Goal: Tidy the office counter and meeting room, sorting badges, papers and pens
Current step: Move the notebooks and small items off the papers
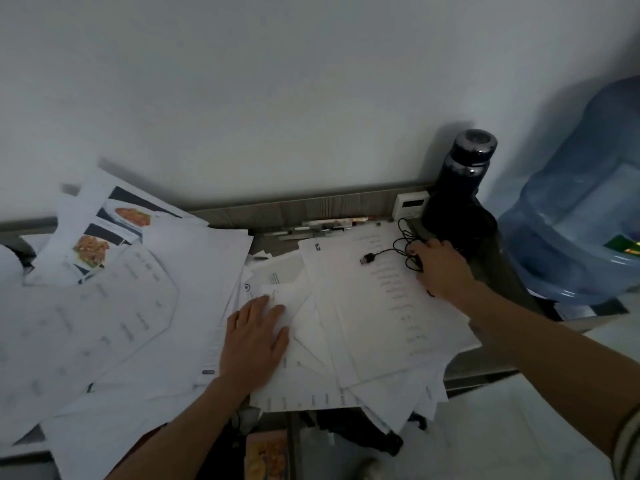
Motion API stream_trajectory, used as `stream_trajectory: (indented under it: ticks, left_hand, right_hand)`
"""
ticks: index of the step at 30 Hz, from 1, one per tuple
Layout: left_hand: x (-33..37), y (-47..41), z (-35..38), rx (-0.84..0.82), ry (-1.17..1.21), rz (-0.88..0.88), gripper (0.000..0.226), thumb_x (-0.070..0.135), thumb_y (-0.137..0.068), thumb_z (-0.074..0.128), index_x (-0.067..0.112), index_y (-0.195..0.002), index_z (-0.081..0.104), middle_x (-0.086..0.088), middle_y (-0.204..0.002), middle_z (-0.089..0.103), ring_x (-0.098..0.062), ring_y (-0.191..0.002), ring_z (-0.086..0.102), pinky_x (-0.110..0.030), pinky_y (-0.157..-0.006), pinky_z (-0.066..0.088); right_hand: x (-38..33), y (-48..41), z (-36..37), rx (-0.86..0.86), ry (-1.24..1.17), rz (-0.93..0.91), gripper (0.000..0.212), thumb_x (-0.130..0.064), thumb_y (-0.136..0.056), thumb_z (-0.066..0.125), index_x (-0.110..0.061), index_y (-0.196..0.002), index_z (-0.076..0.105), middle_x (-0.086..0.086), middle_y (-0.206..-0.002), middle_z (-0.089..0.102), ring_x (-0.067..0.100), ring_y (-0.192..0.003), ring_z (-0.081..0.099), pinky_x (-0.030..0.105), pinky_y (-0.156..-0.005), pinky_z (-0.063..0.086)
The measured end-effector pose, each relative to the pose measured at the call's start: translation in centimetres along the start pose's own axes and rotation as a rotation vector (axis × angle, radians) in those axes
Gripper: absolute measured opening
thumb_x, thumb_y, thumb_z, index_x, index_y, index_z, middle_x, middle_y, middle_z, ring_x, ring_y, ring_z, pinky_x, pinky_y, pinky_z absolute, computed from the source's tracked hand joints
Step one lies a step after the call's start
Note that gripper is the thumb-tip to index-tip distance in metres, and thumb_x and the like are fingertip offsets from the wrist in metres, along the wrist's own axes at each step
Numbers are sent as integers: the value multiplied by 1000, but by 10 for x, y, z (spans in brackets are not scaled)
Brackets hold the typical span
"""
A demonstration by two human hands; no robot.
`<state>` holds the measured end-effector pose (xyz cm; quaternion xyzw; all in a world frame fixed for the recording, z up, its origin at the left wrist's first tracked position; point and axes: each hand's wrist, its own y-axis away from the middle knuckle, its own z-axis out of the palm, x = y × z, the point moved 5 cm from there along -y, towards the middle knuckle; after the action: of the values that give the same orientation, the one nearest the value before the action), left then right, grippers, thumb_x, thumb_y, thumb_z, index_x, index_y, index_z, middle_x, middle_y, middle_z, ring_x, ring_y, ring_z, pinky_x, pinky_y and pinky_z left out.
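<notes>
Loose white papers (138,323) cover the counter in overlapping heaps, some with printed lists, some with food photos (91,249). My left hand (256,341) lies flat with straight fingers on the sheets in the middle. My right hand (441,268) reaches to the right edge of a printed sheet (377,306) and its fingers curl round a tangle of thin black USB cable (384,254), whose plug lies on the paper. Several pens (322,228) lie in a row along the back of the counter.
A dark bottle (460,188) stands at the back right corner beside a small white device (410,204). A large blue water jug (581,209) sits to the right of the counter. The white wall rises directly behind. Dark items lie below the counter's front edge.
</notes>
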<state>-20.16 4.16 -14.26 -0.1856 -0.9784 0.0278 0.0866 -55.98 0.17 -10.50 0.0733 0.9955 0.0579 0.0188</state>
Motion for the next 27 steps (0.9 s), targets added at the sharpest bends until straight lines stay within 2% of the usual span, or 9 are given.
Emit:
stream_trajectory:
  ticks: [5, 9, 10, 12, 15, 19, 21, 23, 27]
  left_hand:
    - [-1, -1, 0, -18, 6, -21, 48, 50, -91, 34, 24, -124, 57, -7, -137, 51, -26, -123, 47, -42, -101, 37]
    - [1, -3, -9, -67, 87, -19, 60, 54, -84, 30, 21, -125, 58, -8, -140, 48, -29, -125, 47, -43, -101, 38]
    - [-2, -1, -15, -81, 124, -32, 65, 56, -80, 27, 20, -126, 56, -8, -142, 45, -28, -127, 45, -41, -103, 36]
    - [-7, 6, -28, -51, 178, -50, 67, 55, -77, 26, 17, -124, 57, -7, -139, 47, -27, -125, 45, -39, -101, 36]
    - [-21, 34, -54, 101, 222, -20, 52, 45, -80, 36, 12, -109, 64, -8, -119, 59, -28, -105, 57, -36, -84, 44]
    - [-56, 102, -75, 161, 344, -66, 49, 44, -82, 35, 12, -104, 66, -1, -100, 62, -17, -90, 58, -27, -75, 43]
    - [-63, 121, -74, 156, 371, -86, 35, 38, -87, 44, 14, -100, 66, 2, -90, 64, -14, -82, 60, -21, -70, 41]
    - [-88, 162, -74, 115, 336, -120, 14, 25, -89, 56, 16, -93, 65, 2, -81, 66, -14, -74, 59, -23, -66, 41]
    - [-126, 227, -57, -16, 296, -189, 12, 26, -87, 56, 18, -83, 64, 5, -70, 64, -12, -62, 57, -28, -58, 46]
  right_hand:
    - [-11, 3, -27, 183, -196, -55, 34, -14, -82, 67, -17, -115, 59, 8, -112, 57, 27, -101, 51, 33, -78, 44]
    - [-31, 17, -70, 271, -632, 7, 26, -11, -74, 77, -17, -96, 64, 1, -92, 62, 16, -83, 57, 21, -70, 44]
    - [-41, 23, -81, 264, -755, 33, 25, -8, -72, 78, -17, -92, 65, 1, -88, 64, 14, -78, 58, 19, -66, 46]
    - [-62, 36, -94, 204, -1002, 63, 25, 0, -71, 77, -16, -87, 64, 6, -85, 66, 17, -72, 62, 24, -63, 54]
    - [-103, 65, -107, 133, -1230, 59, 27, 10, -75, 70, -15, -82, 62, 14, -83, 65, 23, -68, 62, 30, -57, 56]
    - [-173, 119, -113, 47, -1381, 28, 29, 15, -77, 64, -14, -80, 59, 9, -74, 61, 19, -63, 60, 22, -47, 52]
    - [-189, 136, -111, -8, -1424, 26, 29, 16, -77, 64, -12, -81, 59, 8, -75, 60, 17, -63, 60, 22, -48, 51]
    - [-227, 166, -100, -72, -1422, 4, 28, 16, -76, 64, -11, -83, 60, 9, -77, 61, 17, -64, 62, 23, -50, 51]
    - [-274, 207, -62, -162, -1411, 28, 26, 15, -76, 66, -10, -81, 59, 9, -76, 61, 19, -65, 61, 26, -52, 53]
